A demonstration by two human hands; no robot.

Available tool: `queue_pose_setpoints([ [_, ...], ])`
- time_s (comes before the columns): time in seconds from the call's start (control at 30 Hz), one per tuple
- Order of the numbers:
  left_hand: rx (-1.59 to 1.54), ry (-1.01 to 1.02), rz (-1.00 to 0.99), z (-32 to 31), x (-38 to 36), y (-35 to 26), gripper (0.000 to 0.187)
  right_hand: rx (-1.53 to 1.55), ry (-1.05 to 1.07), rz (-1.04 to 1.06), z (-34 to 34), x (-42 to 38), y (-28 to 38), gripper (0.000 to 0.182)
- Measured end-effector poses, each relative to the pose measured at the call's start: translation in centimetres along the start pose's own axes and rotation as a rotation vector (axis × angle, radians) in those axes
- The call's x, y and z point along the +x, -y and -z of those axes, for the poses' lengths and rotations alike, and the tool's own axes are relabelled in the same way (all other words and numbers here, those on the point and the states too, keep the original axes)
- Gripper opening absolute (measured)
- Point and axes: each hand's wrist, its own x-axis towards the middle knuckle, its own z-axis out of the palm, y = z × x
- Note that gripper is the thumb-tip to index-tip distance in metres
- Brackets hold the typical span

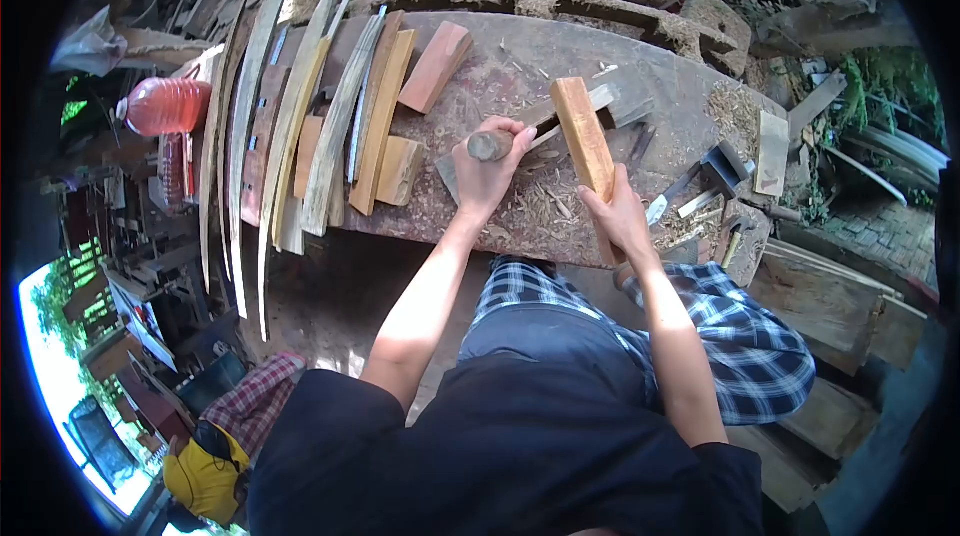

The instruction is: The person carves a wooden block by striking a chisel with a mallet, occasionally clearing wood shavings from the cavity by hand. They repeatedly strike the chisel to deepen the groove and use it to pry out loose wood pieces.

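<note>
My left hand [487, 176] is wrapped round the round end of a wooden handle [489, 145], over the worn workbench [500, 46]. The tool's lower part is hidden. My right hand [618, 214] grips the near end of a rectangular wooden block [582, 136], which points away from me and tilts slightly left. Under and between my hands lie pieces of wood, and shavings [545, 206] are scattered about. A reddish wood block [436, 67] rests beyond my left hand.
Long thin wood strips [255, 116] and short boards cover the bench's left side, near a jug of red liquid [168, 106]. On the right lie a hammer-like tool [724, 168] and shavings. A person in a yellow cap [205, 474] is at lower left.
</note>
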Motion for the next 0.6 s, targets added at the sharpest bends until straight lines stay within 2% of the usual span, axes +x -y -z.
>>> queue_pose_setpoints([
  [0.13,-0.066,0.008,-0.194,-2.0,-0.5,-0.9,0.017,-0.006,0.003,-0.004,-0.1,-0.2,0.4,0.059],
  [0.23,0.002,0.041,-0.214,-2.7,-1.0,-2.3,0.018,-0.023,0.010,-0.011,-0.2,0.0,0.2,0.058],
  [0.37,0.111,0.129,-0.120,-3.2,-0.3,-2.7,0.018,-0.024,0.018,0.015,0.3,0.0,-0.4,0.058],
  [0.5,0.118,0.079,-0.036,-2.4,2.2,-2.0,0.023,-0.054,0.045,0.026,1.4,0.0,-0.4,0.059],
  [0.53,0.026,0.105,0.011,-2.1,3.0,-1.2,0.026,-0.070,0.067,0.030,1.6,0.2,-0.5,0.059],
  [0.57,0.028,0.111,0.008,-1.6,3.1,-0.4,0.026,-0.066,0.063,0.027,1.6,0.2,-0.6,0.059],
  [0.6,0.100,0.208,0.078,-1.1,3.1,-0.1,0.025,-0.067,0.061,0.034,1.5,0.2,-0.8,0.060],
])
